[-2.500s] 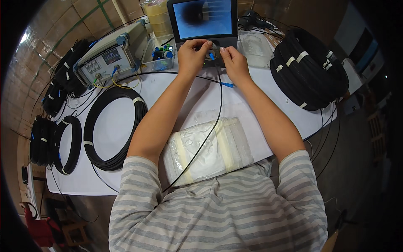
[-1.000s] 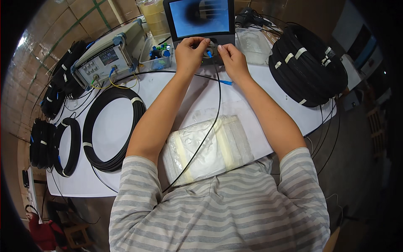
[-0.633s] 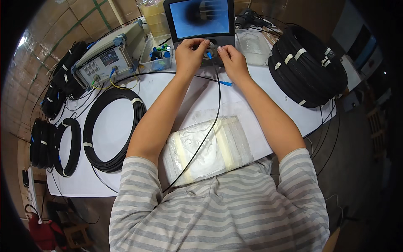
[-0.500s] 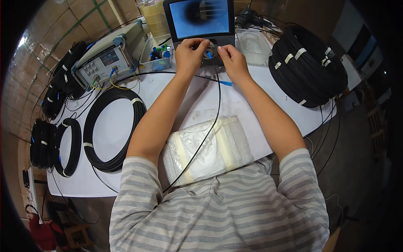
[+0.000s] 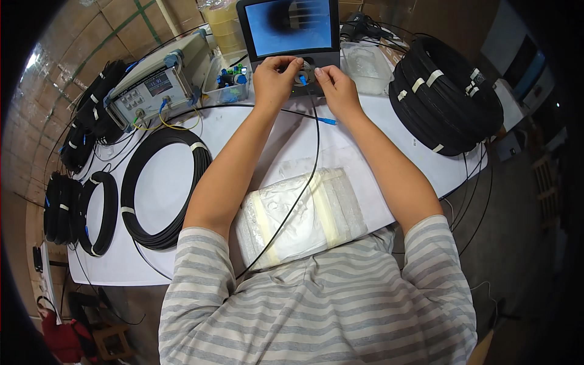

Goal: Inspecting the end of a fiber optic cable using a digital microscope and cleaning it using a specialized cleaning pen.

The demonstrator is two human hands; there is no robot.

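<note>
Clear plastic-wrapped white package (image 5: 302,215) lies nearer the person than the screen unit (image 5: 292,33), where left hand (image 5: 273,79) and right hand (image 5: 335,89) pinch a blue-tipped connector (image 5: 303,79).

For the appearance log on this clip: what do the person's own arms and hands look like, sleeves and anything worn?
Both forearms are bare from above the elbow down. The left hand and right hand wear no gloves; no rings, watch or bracelet are visible. Short sleeves belong to a top with grey and white horizontal stripes.
</note>
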